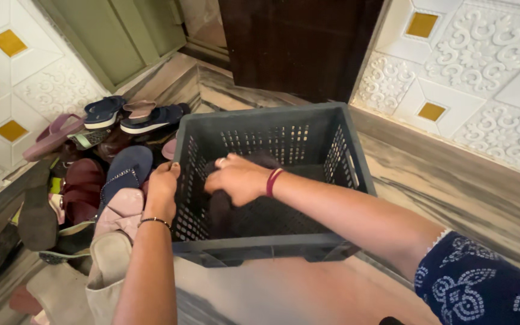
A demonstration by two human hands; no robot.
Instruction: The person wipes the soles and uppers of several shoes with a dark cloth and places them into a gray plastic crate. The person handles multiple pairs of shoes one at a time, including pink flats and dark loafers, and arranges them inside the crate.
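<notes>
Dark shoe [221, 207] stands upright inside grey crate [332, 241]; right hand [239, 179] fingers clasp it; left hand [162, 186] grips rim.

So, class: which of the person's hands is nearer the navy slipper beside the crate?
Left. The left hand grips the crate wall beside the navy slipper; the right hand is inside the crate.
</notes>
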